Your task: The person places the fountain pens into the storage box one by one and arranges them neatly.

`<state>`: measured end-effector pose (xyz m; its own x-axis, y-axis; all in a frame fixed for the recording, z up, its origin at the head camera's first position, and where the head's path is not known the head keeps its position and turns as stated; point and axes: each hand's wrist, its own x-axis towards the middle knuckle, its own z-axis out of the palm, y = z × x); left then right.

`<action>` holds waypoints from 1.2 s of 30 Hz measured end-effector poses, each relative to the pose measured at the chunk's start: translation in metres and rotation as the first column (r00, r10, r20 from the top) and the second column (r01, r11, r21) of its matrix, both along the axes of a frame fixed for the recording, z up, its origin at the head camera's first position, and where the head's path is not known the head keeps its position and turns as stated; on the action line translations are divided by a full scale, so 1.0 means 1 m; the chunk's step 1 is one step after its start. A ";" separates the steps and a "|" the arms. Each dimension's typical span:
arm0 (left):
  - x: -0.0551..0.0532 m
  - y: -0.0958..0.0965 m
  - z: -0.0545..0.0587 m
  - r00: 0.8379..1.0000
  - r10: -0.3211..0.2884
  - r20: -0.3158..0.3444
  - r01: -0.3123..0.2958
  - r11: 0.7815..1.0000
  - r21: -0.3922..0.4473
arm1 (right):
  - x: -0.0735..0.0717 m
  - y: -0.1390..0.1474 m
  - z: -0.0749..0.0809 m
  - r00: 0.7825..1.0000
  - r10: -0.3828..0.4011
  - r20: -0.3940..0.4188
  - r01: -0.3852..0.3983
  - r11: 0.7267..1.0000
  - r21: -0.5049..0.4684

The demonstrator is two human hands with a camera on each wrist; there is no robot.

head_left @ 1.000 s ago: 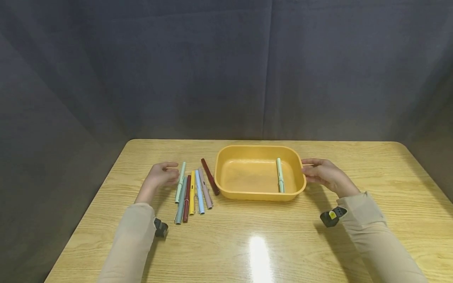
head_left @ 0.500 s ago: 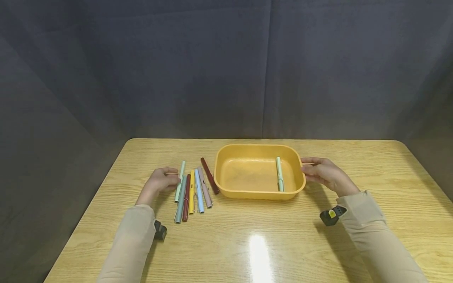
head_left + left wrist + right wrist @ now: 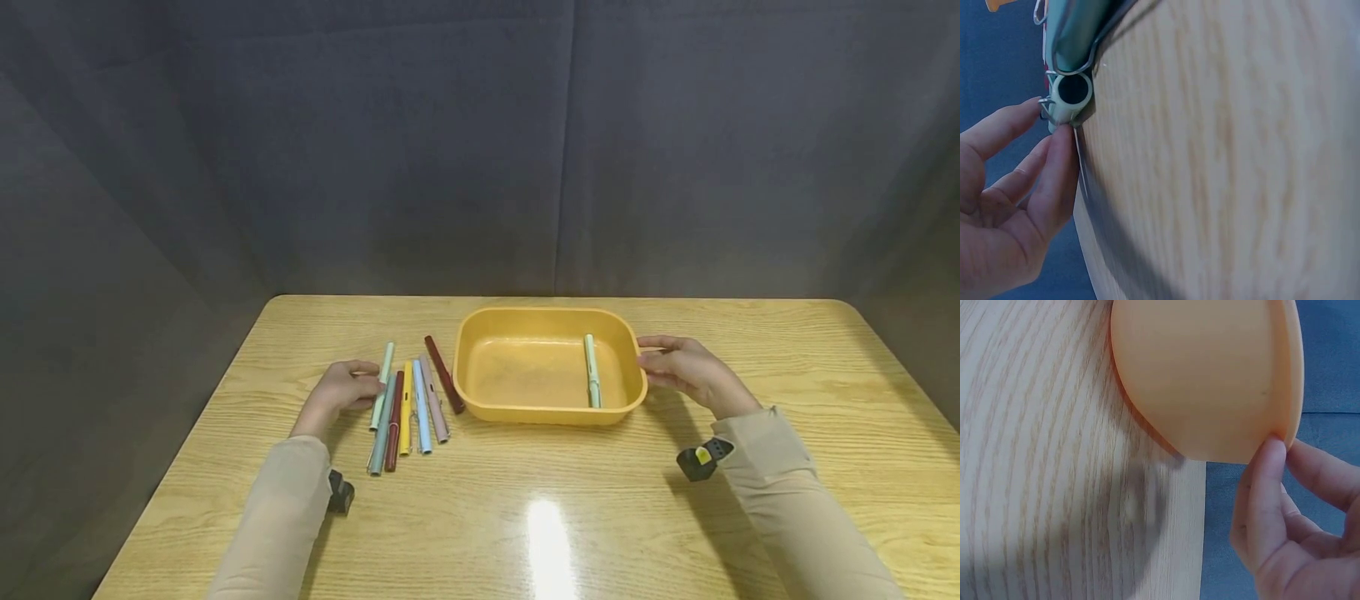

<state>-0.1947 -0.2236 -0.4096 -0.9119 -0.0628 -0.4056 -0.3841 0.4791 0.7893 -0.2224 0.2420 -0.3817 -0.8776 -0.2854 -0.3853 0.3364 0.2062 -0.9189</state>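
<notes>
My left hand (image 3: 341, 387) is at the left side of the row of pens. In the left wrist view, its fingertips (image 3: 1060, 134) close around the open-ended light green pen (image 3: 1072, 94), which lies on the table. Beside that pen lies a teal pen (image 3: 381, 437), partly overlapping it in the wrist view. Across the table, my right hand (image 3: 690, 371) pinches the right end of a yellow-orange tray (image 3: 547, 414), a finger against the outer wall (image 3: 1204, 381) and another at the rim. Inside the tray, toward its right, rests another light green pen (image 3: 592, 371).
Several pens lie between my left hand and the tray: a dark red one (image 3: 394, 421), a yellow one (image 3: 406, 408), a light blue one (image 3: 422, 408) and a mauve one (image 3: 433, 400). Another dark red pen (image 3: 444, 375) lies against the tray's left side. A dark curtain (image 3: 450, 167) hangs behind the table.
My left hand has moved slightly right and nearer, and its fingers have come onto the light green pen. The right hand and the tray have stayed in place.
</notes>
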 end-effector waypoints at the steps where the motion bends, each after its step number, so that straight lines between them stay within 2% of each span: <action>1: 0.000 0.000 0.000 1.000 -0.001 0.002 0.001 1.000 -0.004 | 0.000 0.000 0.000 1.000 0.000 -0.001 0.000 1.000 0.000; 10: -0.001 0.002 -0.001 1.000 -0.008 0.006 0.009 0.999 -0.035 | 0.001 -0.001 0.001 1.000 -0.005 0.008 0.005 0.999 0.046; 19: -0.001 0.002 0.000 0.999 -0.011 0.033 0.013 0.998 -0.053 | 0.002 -0.002 0.002 1.000 0.005 -0.004 -0.005 1.000 0.031; 27: -0.002 -0.001 -0.002 0.999 -0.030 0.044 0.032 0.999 -0.043 | 0.002 -0.002 0.002 1.000 0.005 -0.011 -0.005 1.000 0.022; 36: -0.001 -0.009 -0.002 0.997 -0.064 0.032 0.064 0.998 0.009 | 0.002 -0.002 0.002 1.000 -0.002 0.001 0.001 0.999 0.039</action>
<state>-0.1959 -0.2321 -0.4112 -0.9002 -0.0011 -0.4355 -0.3783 0.4972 0.7808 -0.2207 0.2399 -0.3796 -0.8776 -0.2688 -0.3970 0.3376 0.2415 -0.9098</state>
